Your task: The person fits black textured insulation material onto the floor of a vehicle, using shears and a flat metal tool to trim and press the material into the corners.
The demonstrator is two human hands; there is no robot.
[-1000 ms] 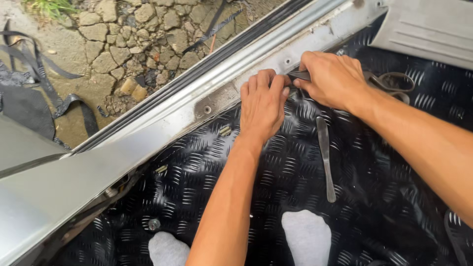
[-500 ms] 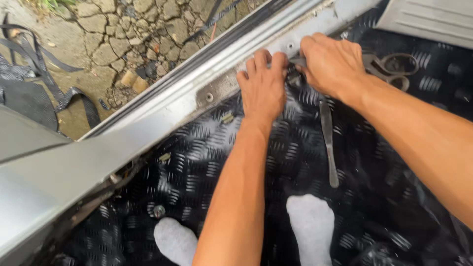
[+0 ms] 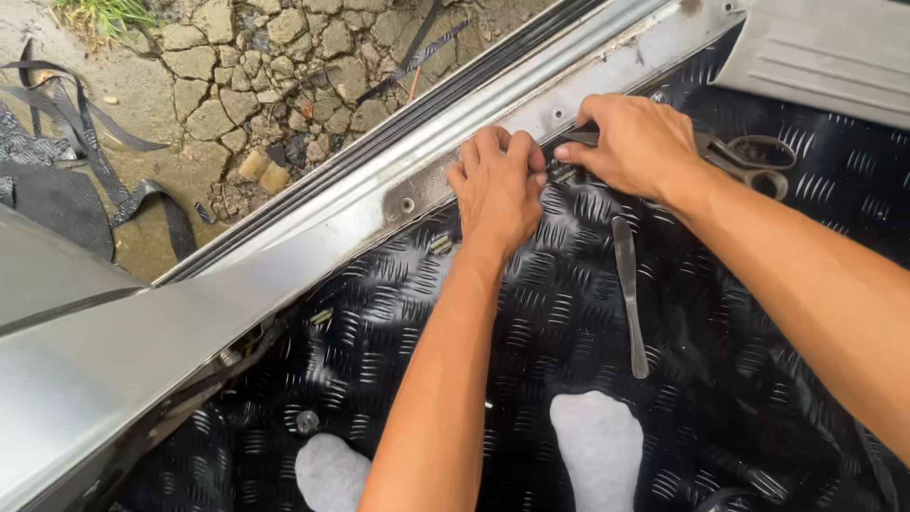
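From the head camera we look down at both of our bare hands working at the edge where a black, glossy mat with a raised tread pattern [image 3: 569, 313] meets a long silver-grey metal door sill [image 3: 313, 237] that runs diagonally across the view. Our left hand [image 3: 495, 185] lies palm down with its fingers curled over the mat's upper edge, pressing it against the sill; the fingertips are tucked under, so we cannot tell whether they pinch anything. Our right hand [image 3: 633, 142] sits just beside it, fingers bent and closed around a small dark piece at the same edge, with the thumb reaching towards the left hand's fingers so the two nearly touch. Behind the right wrist, a pair of scissors with dull metal loop handles [image 3: 754, 156] rests on the mat. A slim, flat grey metal tool [image 3: 628, 294] lies on the mat between our forearms, touched by neither hand. Near the bottom, our two feet in light grey socks [image 3: 597, 441] stand on the mat. Beyond the sill we see cracked stone paving [image 3: 256, 57] with black straps [image 3: 104, 152] lying on it.
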